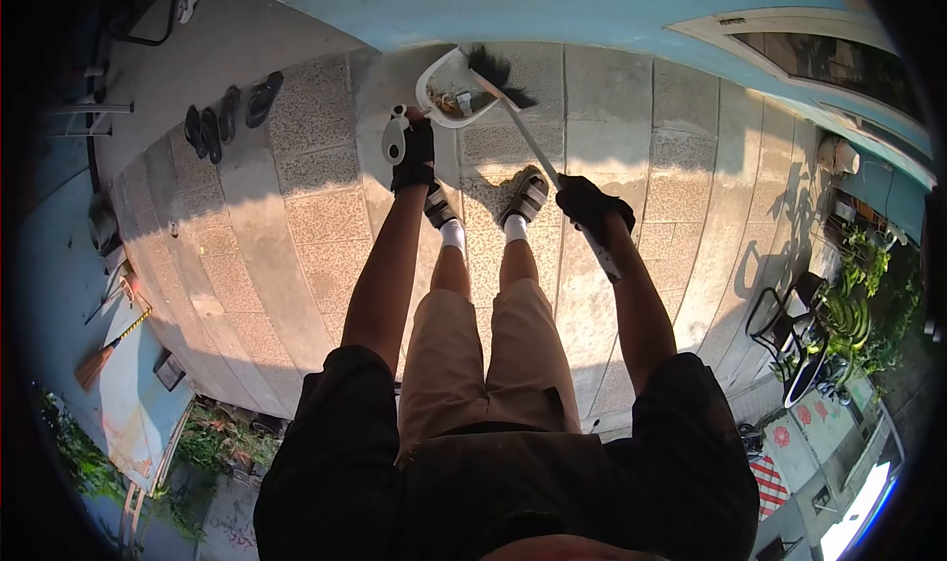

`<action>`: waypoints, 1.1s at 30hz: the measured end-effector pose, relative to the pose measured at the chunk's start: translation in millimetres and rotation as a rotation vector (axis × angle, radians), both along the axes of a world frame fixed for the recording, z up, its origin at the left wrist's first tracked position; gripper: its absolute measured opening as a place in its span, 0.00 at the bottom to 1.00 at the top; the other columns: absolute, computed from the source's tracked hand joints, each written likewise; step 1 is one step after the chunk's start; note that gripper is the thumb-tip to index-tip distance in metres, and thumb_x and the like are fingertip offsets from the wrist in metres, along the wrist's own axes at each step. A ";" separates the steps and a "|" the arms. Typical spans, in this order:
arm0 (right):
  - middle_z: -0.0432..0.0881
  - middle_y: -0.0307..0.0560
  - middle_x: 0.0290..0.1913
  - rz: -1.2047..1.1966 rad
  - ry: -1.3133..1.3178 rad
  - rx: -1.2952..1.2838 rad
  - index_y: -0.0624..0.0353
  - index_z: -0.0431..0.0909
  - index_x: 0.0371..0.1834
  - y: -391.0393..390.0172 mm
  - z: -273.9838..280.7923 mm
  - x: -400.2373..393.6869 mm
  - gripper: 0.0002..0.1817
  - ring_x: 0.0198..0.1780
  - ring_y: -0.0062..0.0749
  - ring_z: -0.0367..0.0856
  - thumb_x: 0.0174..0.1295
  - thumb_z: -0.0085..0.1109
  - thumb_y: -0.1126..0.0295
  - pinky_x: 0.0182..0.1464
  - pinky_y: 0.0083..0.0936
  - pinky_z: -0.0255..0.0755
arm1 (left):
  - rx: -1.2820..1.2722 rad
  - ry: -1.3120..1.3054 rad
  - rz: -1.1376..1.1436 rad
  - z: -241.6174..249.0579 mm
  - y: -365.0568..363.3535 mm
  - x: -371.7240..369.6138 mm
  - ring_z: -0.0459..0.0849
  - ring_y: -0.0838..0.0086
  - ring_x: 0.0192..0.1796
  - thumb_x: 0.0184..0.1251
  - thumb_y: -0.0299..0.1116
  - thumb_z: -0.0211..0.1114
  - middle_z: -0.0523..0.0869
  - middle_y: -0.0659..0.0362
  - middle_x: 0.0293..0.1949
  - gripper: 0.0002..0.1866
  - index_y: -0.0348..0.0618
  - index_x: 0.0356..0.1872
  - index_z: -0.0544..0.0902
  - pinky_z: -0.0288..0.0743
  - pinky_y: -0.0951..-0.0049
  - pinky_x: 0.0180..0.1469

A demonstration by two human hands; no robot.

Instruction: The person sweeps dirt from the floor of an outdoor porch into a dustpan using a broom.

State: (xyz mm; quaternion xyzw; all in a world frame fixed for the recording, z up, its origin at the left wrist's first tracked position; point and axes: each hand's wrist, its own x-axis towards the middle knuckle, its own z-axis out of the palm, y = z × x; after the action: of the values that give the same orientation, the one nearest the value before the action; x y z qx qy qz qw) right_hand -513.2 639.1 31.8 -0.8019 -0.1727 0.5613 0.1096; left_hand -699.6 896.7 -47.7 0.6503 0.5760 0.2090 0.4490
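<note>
The black-gloved left hand [412, 156] grips the pale handle of a white plastic dustpan [449, 89] tilted on the speckled stone paving [316, 166], close to the light blue wall [513, 3]. The black-gloved right hand [590, 206] is closed around the long pale shaft of a black-bristled broom [498, 71], whose bristles rest in the pan's mouth (some debris lies inside). Dark sandals [229, 115] lie well apart, near the paving's far-left edge.

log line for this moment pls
left hand: grips dustpan handle | right hand: grips broom | bristles at dustpan mouth | debris inside
</note>
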 end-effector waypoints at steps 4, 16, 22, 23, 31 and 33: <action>0.76 0.49 0.38 -0.146 0.058 0.031 0.55 0.66 0.66 -31.2 42.9 17.4 0.25 0.37 0.38 0.74 0.63 0.47 0.70 0.40 0.31 0.70 | -0.046 -0.067 0.035 10.4 -4.2 -2.5 0.80 0.70 0.37 0.68 0.36 0.60 0.83 0.59 0.32 0.09 0.41 0.36 0.78 0.73 0.70 0.44; 0.74 0.39 0.27 -0.610 0.196 0.042 0.52 0.64 0.69 -69.6 100.2 -4.6 0.27 0.23 0.27 0.73 0.65 0.49 0.70 0.26 0.27 0.71 | -0.066 -0.425 0.727 -58.7 11.2 -170.8 0.81 0.66 0.47 0.60 0.31 0.66 0.86 0.55 0.44 0.11 0.40 0.40 0.77 0.80 0.60 0.46; 0.66 0.31 0.21 -0.688 0.275 -0.034 0.49 0.62 0.71 -99.3 69.4 -12.8 0.29 0.17 0.15 0.62 0.64 0.51 0.71 0.19 0.18 0.62 | -0.350 -0.681 0.998 -53.6 -11.5 -239.6 0.75 0.66 0.40 0.66 0.32 0.55 0.82 0.52 0.46 0.04 0.48 0.40 0.72 0.72 0.48 0.47; 0.66 0.31 0.21 -0.683 0.277 -0.033 0.49 0.62 0.71 -100.3 68.7 -14.4 0.29 0.17 0.15 0.62 0.64 0.51 0.71 0.19 0.18 0.62 | -0.347 -0.681 1.002 -74.4 -12.5 -263.6 0.75 0.66 0.40 0.66 0.32 0.55 0.82 0.52 0.46 0.04 0.48 0.40 0.72 0.72 0.48 0.47; 0.65 0.30 0.21 -0.597 0.300 -0.077 0.52 0.65 0.67 -86.6 67.1 -24.6 0.25 0.17 0.14 0.61 0.65 0.49 0.71 0.18 0.17 0.61 | -0.395 -0.777 1.104 -51.4 -6.2 -290.5 0.78 0.55 0.47 0.73 0.36 0.49 0.80 0.45 0.47 0.13 0.32 0.43 0.70 0.80 0.58 0.45; 0.65 0.30 0.21 -0.623 0.308 -0.077 0.53 0.65 0.66 -84.5 67.0 -27.9 0.24 0.17 0.14 0.61 0.65 0.49 0.71 0.18 0.16 0.61 | -0.348 -0.698 1.033 -53.5 -7.1 -305.6 0.78 0.55 0.47 0.74 0.32 0.48 0.80 0.44 0.51 0.11 0.31 0.44 0.69 0.80 0.56 0.46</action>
State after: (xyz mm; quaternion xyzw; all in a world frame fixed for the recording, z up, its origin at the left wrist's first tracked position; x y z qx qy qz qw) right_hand -541.1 554.6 98.8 -0.7255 0.1201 0.6216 0.2699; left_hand -1005.2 889.6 -101.2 0.1006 0.6604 0.5008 0.5504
